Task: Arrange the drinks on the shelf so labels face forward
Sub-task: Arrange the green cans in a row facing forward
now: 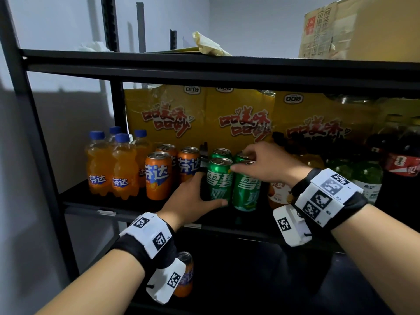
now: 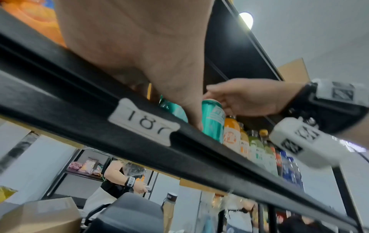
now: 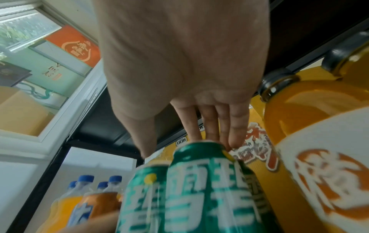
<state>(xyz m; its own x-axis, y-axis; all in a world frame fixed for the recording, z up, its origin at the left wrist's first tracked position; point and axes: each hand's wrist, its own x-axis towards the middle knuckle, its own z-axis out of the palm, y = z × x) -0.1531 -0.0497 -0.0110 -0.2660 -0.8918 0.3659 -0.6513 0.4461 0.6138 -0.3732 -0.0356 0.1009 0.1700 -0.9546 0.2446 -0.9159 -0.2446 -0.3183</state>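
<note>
On the black metal shelf (image 1: pixel 141 206), one green aluminium can (image 1: pixel 218 179) is gripped by the left hand (image 1: pixel 191 201), while its neighbouring green can (image 1: pixel 246 185) is pinched at the rim by the right hand (image 1: pixel 268 163).

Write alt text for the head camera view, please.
Two hands adjust green soda cans on a black shelf: the left hand grips the front left green can, the right hand holds the top of the front right green can. Orange cans and orange bottles stand left.

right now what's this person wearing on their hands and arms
Both forearms are bare, no sleeves or gloves. The left hand and right hand each have a black fabric wristband carrying white blocks printed with black square tracking markers, plus a white boxy camera housing hanging under the wrist.
</note>
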